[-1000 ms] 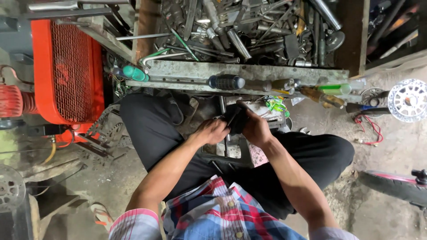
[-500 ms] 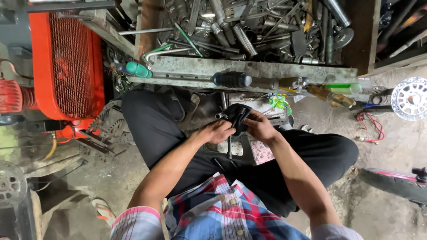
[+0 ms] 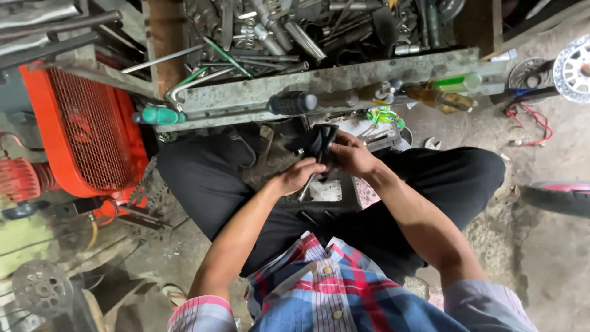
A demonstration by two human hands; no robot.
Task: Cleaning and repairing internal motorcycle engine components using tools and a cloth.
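Seated low on a rough concrete floor, knees spread in black trousers, checked red-and-blue shirt at the bottom of view. Left hand curled shut around a slim grey metal tool, its shaft slanting down and away from the fingers. Right hand clamped on a small black rubbery part, held upright between the knees, just above a dark low stand. Both hands close together, nearly touching, the tool's upper end hidden behind the black part. Just beyond the hands, a long grey worn plank laid crosswise, bearing a green-handled screwdriver, a black-handled screwdriver, an amber-handled screwdriver and a pale green-handled one. Behind the plank, a wooden tray heaped with steel wrenches and sockets. To the left, an orange machine with a wire-mesh guard. At the far right, a perforated silver brake disc and loose red wire on the floor. Small bright green scrap near the right hand.
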